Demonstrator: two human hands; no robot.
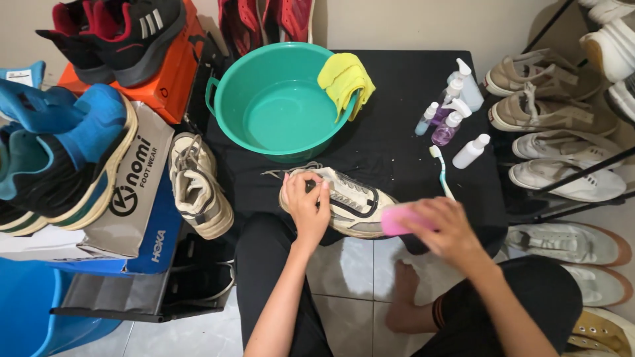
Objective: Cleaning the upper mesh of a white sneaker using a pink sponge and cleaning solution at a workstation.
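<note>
A white sneaker with dark trim (354, 201) lies on its side at the near edge of a black-covered table (403, 106). My left hand (306, 205) grips the sneaker at its collar end. My right hand (440, 228) holds a pink brush (397, 221) against the sneaker's toe end. My bent legs in black trousers are below, over a tiled floor.
A green basin of water (278, 99) with a yellow cloth (345, 79) on its rim sits behind the sneaker. Several small bottles (453, 116) and a toothbrush (441, 172) lie at right. Shoe racks (562, 132) stand right. Boxes with shoes (99, 132) are left. Another white sneaker (195, 185) lies beside the table.
</note>
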